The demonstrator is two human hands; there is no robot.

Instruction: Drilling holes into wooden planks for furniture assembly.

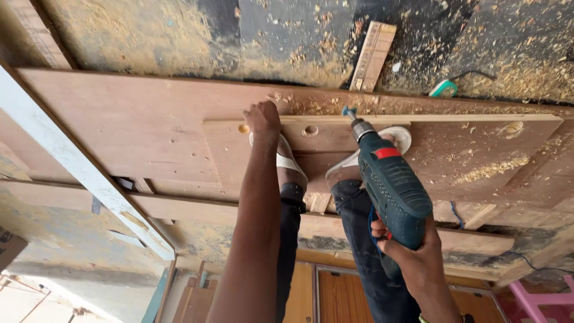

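Observation:
My right hand (412, 251) grips the handle of a teal power drill (391, 188) with a flat spade bit (349, 112) pointing at a narrow wooden board (454, 152). The bit tip sits near the board's far edge, just right of a drilled hole (311, 130). My left hand (262, 116) is closed and presses down on the same board beside another hole (243, 128). Both my feet in white shoes (287, 158) stand on the board. A further shallow hole (513, 127) shows near the board's right end.
The board lies on a large plywood sheet (137, 125) resting on timber rails. Sawdust covers the dark floor beyond, where a short wooden strip (373, 55) and a green tape measure (443, 89) lie. A white painted batten (66, 161) crosses the left. A pink plastic stool (541, 299) stands lower right.

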